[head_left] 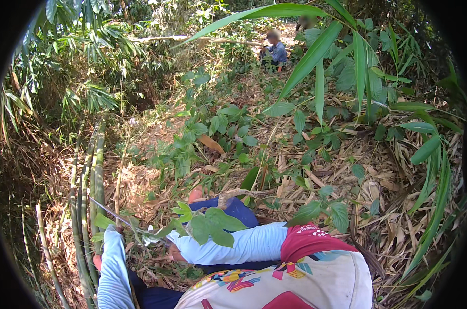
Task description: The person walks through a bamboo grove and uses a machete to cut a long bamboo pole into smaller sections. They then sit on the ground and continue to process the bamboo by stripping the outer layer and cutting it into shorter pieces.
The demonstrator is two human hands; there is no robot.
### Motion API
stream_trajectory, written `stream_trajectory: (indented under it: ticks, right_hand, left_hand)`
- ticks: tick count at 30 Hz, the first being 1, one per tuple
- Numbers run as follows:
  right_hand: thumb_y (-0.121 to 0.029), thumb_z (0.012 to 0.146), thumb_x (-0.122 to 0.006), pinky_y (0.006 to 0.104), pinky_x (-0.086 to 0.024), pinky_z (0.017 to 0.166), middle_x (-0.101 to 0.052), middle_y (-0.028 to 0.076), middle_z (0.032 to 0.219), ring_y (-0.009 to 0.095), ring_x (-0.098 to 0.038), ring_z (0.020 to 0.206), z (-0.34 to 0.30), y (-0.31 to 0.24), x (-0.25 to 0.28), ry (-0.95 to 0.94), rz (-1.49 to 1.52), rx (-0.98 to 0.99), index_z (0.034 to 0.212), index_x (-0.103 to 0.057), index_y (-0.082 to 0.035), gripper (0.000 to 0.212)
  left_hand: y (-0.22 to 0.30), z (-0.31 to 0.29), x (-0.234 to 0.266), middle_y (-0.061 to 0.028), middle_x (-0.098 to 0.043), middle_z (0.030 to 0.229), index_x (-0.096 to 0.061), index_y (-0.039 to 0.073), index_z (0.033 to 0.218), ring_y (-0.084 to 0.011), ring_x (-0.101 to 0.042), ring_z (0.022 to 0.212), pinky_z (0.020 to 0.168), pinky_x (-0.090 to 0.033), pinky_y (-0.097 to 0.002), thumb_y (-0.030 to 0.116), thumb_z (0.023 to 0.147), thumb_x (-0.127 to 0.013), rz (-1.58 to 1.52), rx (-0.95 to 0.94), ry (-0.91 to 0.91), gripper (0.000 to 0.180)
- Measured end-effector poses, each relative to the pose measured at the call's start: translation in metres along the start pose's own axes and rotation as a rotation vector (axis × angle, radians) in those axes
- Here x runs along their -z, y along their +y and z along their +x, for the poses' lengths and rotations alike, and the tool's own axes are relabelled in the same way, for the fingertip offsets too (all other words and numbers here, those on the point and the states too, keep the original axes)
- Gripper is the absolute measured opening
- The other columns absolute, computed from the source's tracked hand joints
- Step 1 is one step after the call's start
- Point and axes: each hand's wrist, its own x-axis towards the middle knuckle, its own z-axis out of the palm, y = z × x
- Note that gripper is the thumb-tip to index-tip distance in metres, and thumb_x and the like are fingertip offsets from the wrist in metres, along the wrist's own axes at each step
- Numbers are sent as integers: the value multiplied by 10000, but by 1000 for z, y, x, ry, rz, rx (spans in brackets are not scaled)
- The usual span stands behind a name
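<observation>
Leaf-littered ground (398, 198) slopes away under greenery. At left stand at least three green bamboo culms (93, 180); then one slim blade (107, 209) beside the left hand (119, 229), grip indiscernible; the right hand (176, 253), grasp also unclear, near lobed leaves (215, 226); two people (276, 53) beyond.

Illumination: bright daylight, falling in dappled patches. Brightest areas: dry tan leaf litter (140, 177) and the pale-blue striped fabric sleeves (244, 244), whose upper surfaces catch strong light. Shade: dark brown-green undergrowth (24, 170) at left loses detail. Definition: the bare right hand (176, 252) is small and indistinct behind foliage; the head of the distant seated person in a blue-grey shirt (278, 53) is blurred. Border: black circular fisheye vignette, corners wholly dark.
</observation>
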Motion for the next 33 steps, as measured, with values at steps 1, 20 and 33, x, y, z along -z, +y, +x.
stream_trajectory:
  ticks: [1, 20, 33]
  right_hand:
    - [-78, 861, -582, 339, -312, 493, -344, -23, 568, 136, -313, 512, 3, -18, 1, -3, -31, -93, 726, -394, -77, 232]
    - [-140, 833, -679, 250, -476, 660, -598, 46, 843, 112, -594, 737, 0, -37, 3, 159, -129, -54, 1044, -472, -28, 316]
    - [-200, 831, -686, 302, -446, 682, -575, 55, 838, 169, -541, 764, 44, -57, 8, 157, -470, -97, 1000, -536, -29, 283]
  left_hand:
    - [3, -22, 22, -6, -429, 577, -535, 75, 826, -128, -407, 437, 379, -308, -272, 309, 900, -582, -69, -15, 13, 250]
    - [169, -178, 107, 57, -393, 563, -571, 80, 853, -47, -322, 469, 430, -226, -223, 371, 942, -512, -364, -196, 118, 311]
    - [190, -227, 69, -72, -522, 623, -561, 57, 828, -198, -500, 602, 645, -379, -366, 304, 899, -607, 74, -205, 102, 261]
